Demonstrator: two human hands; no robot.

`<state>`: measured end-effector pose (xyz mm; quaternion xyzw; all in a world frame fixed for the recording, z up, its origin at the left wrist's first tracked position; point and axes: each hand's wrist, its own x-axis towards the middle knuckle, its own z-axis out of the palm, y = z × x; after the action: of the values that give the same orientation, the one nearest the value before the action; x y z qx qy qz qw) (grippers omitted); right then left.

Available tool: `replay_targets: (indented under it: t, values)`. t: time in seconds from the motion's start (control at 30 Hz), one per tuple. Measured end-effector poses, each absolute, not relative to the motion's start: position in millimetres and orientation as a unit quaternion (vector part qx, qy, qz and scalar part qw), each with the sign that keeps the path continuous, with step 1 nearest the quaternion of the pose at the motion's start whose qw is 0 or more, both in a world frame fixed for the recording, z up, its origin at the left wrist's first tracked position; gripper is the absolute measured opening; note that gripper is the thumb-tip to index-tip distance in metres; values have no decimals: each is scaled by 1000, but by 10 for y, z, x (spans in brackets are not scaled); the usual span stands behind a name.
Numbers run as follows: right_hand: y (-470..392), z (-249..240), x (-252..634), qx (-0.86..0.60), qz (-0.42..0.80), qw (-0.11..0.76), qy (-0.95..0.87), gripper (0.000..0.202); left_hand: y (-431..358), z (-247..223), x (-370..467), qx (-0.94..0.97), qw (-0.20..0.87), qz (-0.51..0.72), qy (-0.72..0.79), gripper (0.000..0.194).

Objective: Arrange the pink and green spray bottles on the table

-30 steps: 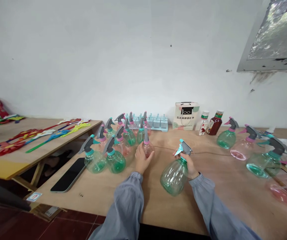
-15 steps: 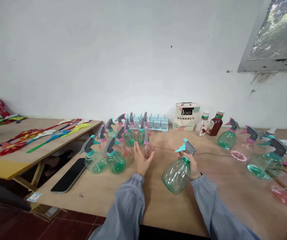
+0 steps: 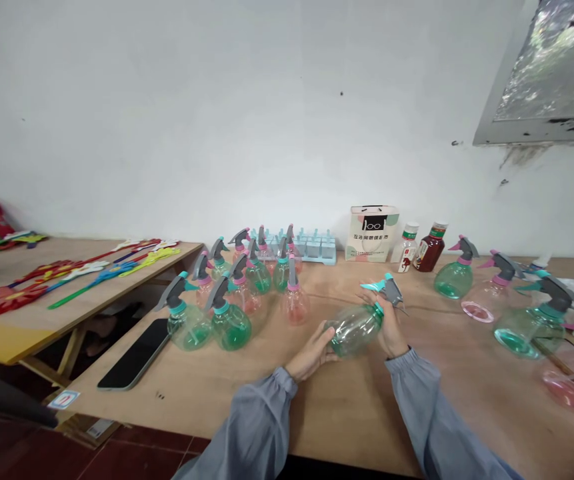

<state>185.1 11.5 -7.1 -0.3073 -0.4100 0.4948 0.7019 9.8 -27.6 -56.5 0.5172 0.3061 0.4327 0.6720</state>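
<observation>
A clear green spray bottle [image 3: 354, 331] with a grey and turquoise spray head is tilted nearly onto its side above the table. My right hand [image 3: 392, 331] grips it at the neck, just under the spray head. At the other end, my left hand [image 3: 313, 353] is wrapped against the bottle's base, its far fingers partly hidden. Left of my hands stands a pink spray bottle [image 3: 295, 308], upright on the table. Beside that one, more pink and green spray bottles are grouped, among them a green spray bottle [image 3: 231, 327] at the front.
A phone [image 3: 134, 357] lies near the table's left edge. Ice-pop moulds [image 3: 321, 249], a paper bag [image 3: 373, 233] and two drink bottles [image 3: 431, 248] line the wall. Several spray bottles, including a green one [image 3: 454, 279], stand at right. Flower-shaped crafts [image 3: 84, 270] cover another table.
My left hand has left the pink spray bottle and come right onto the held bottle's base. The held bottle has tipped from a slant to nearly horizontal.
</observation>
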Motion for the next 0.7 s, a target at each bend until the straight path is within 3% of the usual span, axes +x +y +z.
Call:
replay_targets:
  t: [0.17,0.43,0.57,0.7]
  values:
    - [125,-69,1864,-326,469,702,-426,33,-313,-507,69,612,485,545,305,73]
    - [116,-19,1810,-333,451,734,-384,29,-345,-617,172,677,350,554,335,79]
    - [103,-48,1796,-359,466,741,-324,35,-327,-596,186,668,378,550,330,80]
    - [-54,-202,1690,-360,506,693,-367,51,-271,-552,160,621,455,560,306,72]
